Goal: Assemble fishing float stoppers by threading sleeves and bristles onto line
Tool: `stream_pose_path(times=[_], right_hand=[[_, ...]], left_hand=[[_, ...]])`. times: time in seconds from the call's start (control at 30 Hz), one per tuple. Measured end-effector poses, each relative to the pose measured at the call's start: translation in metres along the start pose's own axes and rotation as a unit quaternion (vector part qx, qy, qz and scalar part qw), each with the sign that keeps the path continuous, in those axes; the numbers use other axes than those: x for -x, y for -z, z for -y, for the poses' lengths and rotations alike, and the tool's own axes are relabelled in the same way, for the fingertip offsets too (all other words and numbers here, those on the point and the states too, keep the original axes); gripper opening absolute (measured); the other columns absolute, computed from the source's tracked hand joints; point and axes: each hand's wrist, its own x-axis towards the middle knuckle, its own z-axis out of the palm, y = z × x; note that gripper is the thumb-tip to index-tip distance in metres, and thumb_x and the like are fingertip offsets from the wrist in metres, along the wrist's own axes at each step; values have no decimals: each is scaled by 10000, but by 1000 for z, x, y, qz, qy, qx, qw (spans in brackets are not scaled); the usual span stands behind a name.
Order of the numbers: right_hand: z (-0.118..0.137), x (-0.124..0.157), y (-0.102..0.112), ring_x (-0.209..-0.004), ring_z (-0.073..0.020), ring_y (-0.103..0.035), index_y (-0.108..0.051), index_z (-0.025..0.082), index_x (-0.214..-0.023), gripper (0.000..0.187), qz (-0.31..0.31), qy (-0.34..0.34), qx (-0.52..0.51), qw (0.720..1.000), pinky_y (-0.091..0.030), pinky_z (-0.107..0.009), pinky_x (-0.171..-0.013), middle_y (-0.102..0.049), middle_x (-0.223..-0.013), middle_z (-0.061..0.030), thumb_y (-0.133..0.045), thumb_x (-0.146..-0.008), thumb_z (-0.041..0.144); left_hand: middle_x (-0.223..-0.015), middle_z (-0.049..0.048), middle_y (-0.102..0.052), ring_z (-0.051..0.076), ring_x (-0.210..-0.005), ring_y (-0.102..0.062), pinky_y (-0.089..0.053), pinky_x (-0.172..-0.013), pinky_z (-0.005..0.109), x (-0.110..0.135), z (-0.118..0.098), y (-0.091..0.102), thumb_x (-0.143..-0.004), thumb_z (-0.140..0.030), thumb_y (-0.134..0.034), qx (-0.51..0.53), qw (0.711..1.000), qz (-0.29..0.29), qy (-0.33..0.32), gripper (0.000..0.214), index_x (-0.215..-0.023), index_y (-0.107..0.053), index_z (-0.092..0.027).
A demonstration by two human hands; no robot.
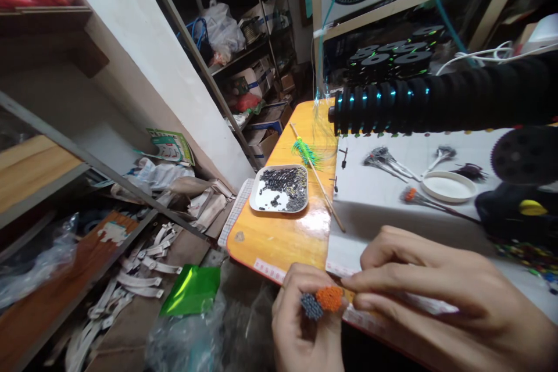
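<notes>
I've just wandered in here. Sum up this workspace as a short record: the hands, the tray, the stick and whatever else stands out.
Left hand: holds a grey-headed bunch and an orange-headed bunch
Right hand: fingertips beside the orange heads; whether they grip anything is unclear
Table: yellow top
Tray: white, on the table, holding small dark pieces
Stick: lies beside the tray, green tuft towards its far end
Dish: round, white, with an orange-tipped bundle nearby

yellow table [257,235] (glossy, catching glare) near white pillar [143,58]; cluttered shelves [200,53] behind.
</notes>
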Motion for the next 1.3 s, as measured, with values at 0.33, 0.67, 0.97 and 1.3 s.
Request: stream_pose_path(times=[0.33, 0.67, 0.97, 1.3], right_hand=[[5, 5, -12, -738, -109, -636, -549, 243, -999, 189, 29, 1, 52, 998, -489, -197, -627, -619, -888, -7, -490, -993, 63], [3, -4, -3, -635, -99, -590, -496, 257, -938, 177, -2, 7, 78, 997, -451, -183, -544, -603, -796, 24, -486, -986, 87], [7, -9, 2, -600, -102, -534, -616, 243, -886, 174, -25, -12, 88, 996, -410, -193, -526, -565, -735, 27, -549, -1009, 139], [6, -10, 1, -557, -112, -589, -776, 318, -924, 161, -69, -54, 20, 996, -426, -213, -469, -569, -654, 33, -662, -1002, 235]], left_hand=[[-734, -52, -667, 13, -457, -298, -404, -521, 106, 0, -15, -6, -843, -380, -868, 274, 945, -34, 174, 202, -771, -742, -240], [-730, -63, -534, 103, -655, -543, -514, -653, 165, -59, -11, 55, -1009, -429, -651, -130, 984, -103, -71, 236, -852, -598, -262], [-1342, 114, -574, 165, -737, -580, -523, -806, 378, -94, -3, 80, -888, -200, -733, -397, 914, 52, -71, 431, -1312, -665, -233], [-769, -21, -617, 53, -548, -472, -400, -555, 170, -7, -1, 7, -959, -458, -719, 139, 966, 38, 217, 270, -886, -687, -201]])
